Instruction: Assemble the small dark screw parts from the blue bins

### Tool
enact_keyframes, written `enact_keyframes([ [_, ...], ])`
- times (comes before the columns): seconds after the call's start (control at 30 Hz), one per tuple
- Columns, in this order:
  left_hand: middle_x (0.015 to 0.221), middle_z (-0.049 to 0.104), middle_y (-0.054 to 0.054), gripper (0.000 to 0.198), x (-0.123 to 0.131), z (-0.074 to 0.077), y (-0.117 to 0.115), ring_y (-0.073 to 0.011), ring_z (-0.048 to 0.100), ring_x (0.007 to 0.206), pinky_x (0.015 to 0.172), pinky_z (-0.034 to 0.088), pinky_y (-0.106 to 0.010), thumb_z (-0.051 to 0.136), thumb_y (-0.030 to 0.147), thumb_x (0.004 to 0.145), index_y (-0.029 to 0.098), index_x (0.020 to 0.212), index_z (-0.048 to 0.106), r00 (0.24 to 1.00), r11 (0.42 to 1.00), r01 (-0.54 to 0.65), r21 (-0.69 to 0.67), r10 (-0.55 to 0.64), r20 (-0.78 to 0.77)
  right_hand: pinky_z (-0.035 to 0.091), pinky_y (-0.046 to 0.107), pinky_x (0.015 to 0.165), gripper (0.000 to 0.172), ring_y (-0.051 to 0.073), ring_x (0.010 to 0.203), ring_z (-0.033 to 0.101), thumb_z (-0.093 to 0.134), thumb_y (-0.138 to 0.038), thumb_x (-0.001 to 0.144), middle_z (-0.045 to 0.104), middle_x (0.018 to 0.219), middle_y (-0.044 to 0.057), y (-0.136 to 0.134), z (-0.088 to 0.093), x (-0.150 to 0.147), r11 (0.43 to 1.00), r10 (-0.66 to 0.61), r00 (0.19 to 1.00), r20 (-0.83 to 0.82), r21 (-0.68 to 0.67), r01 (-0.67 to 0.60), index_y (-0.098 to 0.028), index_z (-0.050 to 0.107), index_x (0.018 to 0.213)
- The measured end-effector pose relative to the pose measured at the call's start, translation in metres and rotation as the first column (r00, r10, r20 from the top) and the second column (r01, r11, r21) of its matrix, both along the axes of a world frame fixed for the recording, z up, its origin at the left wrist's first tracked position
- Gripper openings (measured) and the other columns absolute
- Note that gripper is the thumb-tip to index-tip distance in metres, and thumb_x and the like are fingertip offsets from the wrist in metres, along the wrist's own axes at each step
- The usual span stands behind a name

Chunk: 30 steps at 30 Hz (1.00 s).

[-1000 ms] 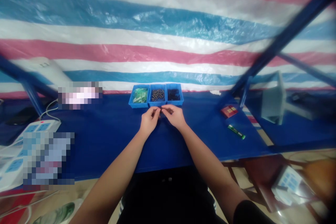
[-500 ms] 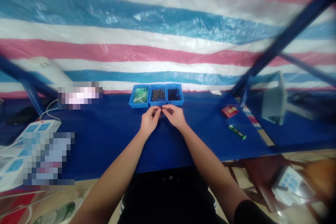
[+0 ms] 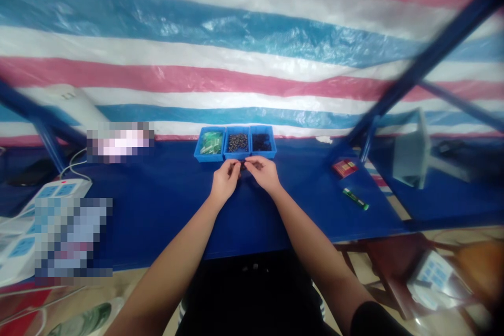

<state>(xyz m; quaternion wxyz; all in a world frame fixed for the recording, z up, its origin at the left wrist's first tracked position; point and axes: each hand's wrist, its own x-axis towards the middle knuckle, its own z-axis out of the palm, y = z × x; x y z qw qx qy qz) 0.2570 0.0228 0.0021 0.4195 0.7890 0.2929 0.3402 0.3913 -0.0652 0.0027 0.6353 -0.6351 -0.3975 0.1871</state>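
Note:
My left hand (image 3: 226, 181) and my right hand (image 3: 264, 172) are close together over the blue table, just in front of three small blue bins. Fingers and thumbs on both are pinched round something small and dark between them, too small to make out. Green-and-clear packets fill the left bin (image 3: 210, 158). Many small metallic pieces lie in the middle bin (image 3: 237, 155). The right bin (image 3: 264, 155) contains black pieces.
On the table's right part lie a red box (image 3: 345, 168) and a green packet (image 3: 355, 199). A white power strip (image 3: 79, 187) with cables is at the left. Blue metal posts stand at both sides, before a striped sheet (image 3: 252, 79).
My right hand has shifted very slightly, its fingertips a little farther from those of my left hand. My left hand looks nearly still.

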Motion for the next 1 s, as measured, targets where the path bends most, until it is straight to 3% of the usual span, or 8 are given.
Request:
enact_keyframes([
  [0.13, 0.067, 0.066, 0.001, 0.029, 0.001, -0.001, 0.000, -0.0136, 0.064, 0.061, 0.065, 0.050, -0.024, 0.051, 0.045, 0.091, 0.020, 0.100, 0.063, 1.000, 1.000, 0.005, 0.005, -0.005, -0.002, 0.056, 0.027, 0.061, 0.030, 0.016, 0.066, 0.068, 0.070, -0.037, 0.075, 0.073, 0.078, 0.005, 0.004, -0.003, 0.012, 0.988, -0.152, 0.957, -0.248, -0.018, 0.153, -0.015, 0.071, 0.095],
  [0.23, 0.067, 0.066, 0.002, 0.027, 0.001, -0.002, 0.000, -0.0133, 0.064, 0.061, 0.066, 0.050, -0.024, 0.051, 0.044, 0.091, 0.021, 0.097, 0.064, 1.000, 1.000, 0.011, 0.014, -0.011, -0.012, 0.056, 0.026, 0.060, 0.034, 0.016, 0.066, 0.069, 0.072, -0.036, 0.073, 0.073, 0.079, 0.007, 0.006, -0.006, 0.020, 0.968, -0.231, 0.889, -0.395, -0.006, 0.249, -0.012, 0.070, 0.097],
  [0.43, 0.067, 0.066, 0.002, 0.026, 0.000, -0.004, 0.000, -0.0137, 0.064, 0.061, 0.065, 0.050, -0.024, 0.051, 0.043, 0.091, 0.021, 0.096, 0.064, 1.000, 1.000, 0.012, 0.012, -0.012, -0.016, 0.059, 0.032, 0.074, 0.049, 0.018, 0.083, 0.072, 0.070, -0.037, 0.077, 0.071, 0.108, 0.012, 0.007, -0.004, 0.023, 0.972, -0.119, 0.883, -0.454, 0.129, 0.198, -0.013, 0.062, 0.119],
  [0.53, 0.067, 0.066, 0.001, 0.027, 0.000, -0.003, 0.000, -0.0138, 0.064, 0.061, 0.065, 0.050, -0.024, 0.051, 0.043, 0.091, 0.021, 0.096, 0.065, 1.000, 1.000, 0.019, 0.020, -0.019, -0.012, 0.058, 0.032, 0.071, 0.040, 0.016, 0.077, 0.070, 0.062, -0.037, 0.084, 0.070, 0.110, 0.009, 0.005, -0.004, 0.020, 0.987, -0.110, 0.958, -0.264, 0.088, 0.138, -0.017, 0.063, 0.118],
  [0.6, 0.067, 0.066, 0.001, 0.027, 0.000, -0.002, 0.000, -0.0139, 0.064, 0.061, 0.065, 0.050, -0.024, 0.052, 0.043, 0.091, 0.020, 0.096, 0.065, 1.000, 0.999, 0.024, 0.029, -0.024, -0.014, 0.056, 0.032, 0.074, 0.027, 0.016, 0.076, 0.068, 0.056, -0.033, 0.088, 0.071, 0.100, 0.007, 0.002, -0.005, 0.019, 0.994, -0.106, 0.994, -0.001, 0.019, 0.106, -0.018, 0.068, 0.107],
  [0.73, 0.068, 0.066, 0.001, 0.027, -0.001, -0.001, 0.001, -0.0138, 0.063, 0.061, 0.065, 0.050, -0.024, 0.051, 0.043, 0.091, 0.021, 0.096, 0.065, 1.000, 0.999, 0.022, 0.046, -0.021, -0.021, 0.050, 0.032, 0.089, 0.026, 0.018, 0.093, 0.063, 0.051, -0.020, 0.089, 0.069, 0.100, 0.006, -0.002, -0.008, 0.015, 0.981, 0.061, 0.867, 0.495, -0.191, 0.040, -0.022, 0.072, 0.104],
  [0.87, 0.067, 0.066, 0.002, 0.027, -0.001, -0.002, 0.000, -0.0136, 0.063, 0.061, 0.065, 0.050, -0.024, 0.051, 0.044, 0.091, 0.021, 0.096, 0.065, 1.000, 0.999, 0.017, 0.045, -0.016, -0.026, 0.047, 0.030, 0.088, 0.032, 0.020, 0.096, 0.059, 0.047, -0.019, 0.092, 0.065, 0.099, 0.008, -0.001, -0.009, 0.014, 0.907, 0.160, 0.752, 0.640, -0.396, 0.144, -0.025, 0.071, 0.112],
  [1.0, 0.067, 0.066, 0.002, 0.027, 0.000, -0.002, 0.000, -0.0134, 0.063, 0.060, 0.065, 0.050, -0.024, 0.051, 0.043, 0.091, 0.021, 0.096, 0.065, 1.000, 0.999, 0.017, 0.050, -0.016, -0.023, 0.046, 0.029, 0.084, 0.034, 0.020, 0.095, 0.057, 0.044, -0.022, 0.095, 0.063, 0.098, 0.007, -0.002, -0.005, 0.014, 0.873, 0.198, 0.705, 0.681, -0.449, 0.188, -0.029, 0.069, 0.117],
])
